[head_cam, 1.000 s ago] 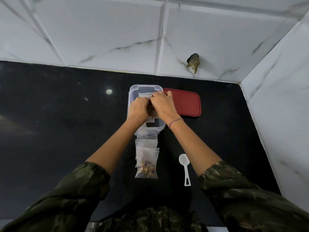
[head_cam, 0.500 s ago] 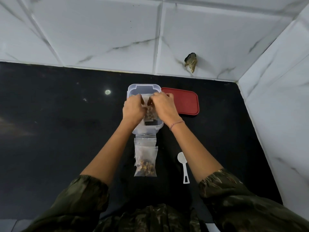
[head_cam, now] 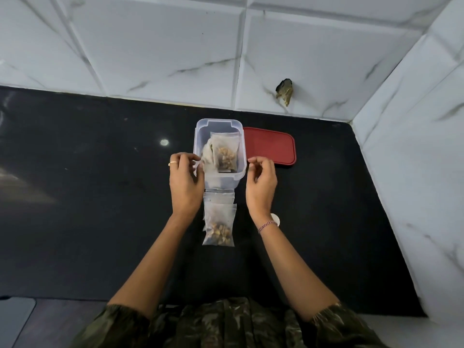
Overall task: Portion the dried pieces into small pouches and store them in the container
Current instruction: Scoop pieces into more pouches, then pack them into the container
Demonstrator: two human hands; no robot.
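– Right hand (head_cam: 261,184) hangs loose, fingers softly curled, nothing in it, just off the right wall of the clear plastic container (head_cam: 218,121).

– And the left hand (head_cam: 185,183)?

– Curled fingers right up at the container's left wall, thumb beside a pale edge there. Pinching or only touching, I can't tell from this angle.

– Where's the product?

– One filled pouch (head_cam: 224,143) sits inside the container, toward its right wall, with brown dried pieces (head_cam: 226,158) gathered in its nearer half. A second pouch (head_cam: 207,160) is tucked in behind it on the left, its contents hard to read.

– Anything outside?

– A small stack of pouches (head_cam: 219,209) lies flat on the black countertop (head_cam: 100,197), just in front of the container and between the two wrists. The top one shows dried pieces at its near end.

– Lid?

– Red lid (head_cam: 270,146) lies flat on the countertop, just beside the container on its right.

– What's that white spot?

– White scoop (head_cam: 275,218), mostly hidden behind the right wrist.

– Details, quickly.

– Ring (head_cam: 173,164) on the left hand, beaded bracelet (head_cam: 267,225) on the right wrist, camouflage sleeves (head_cam: 120,327) pushed up. White marble-look tiles (head_cam: 150,46) behind, with a ragged hole (head_cam: 285,92) in one.
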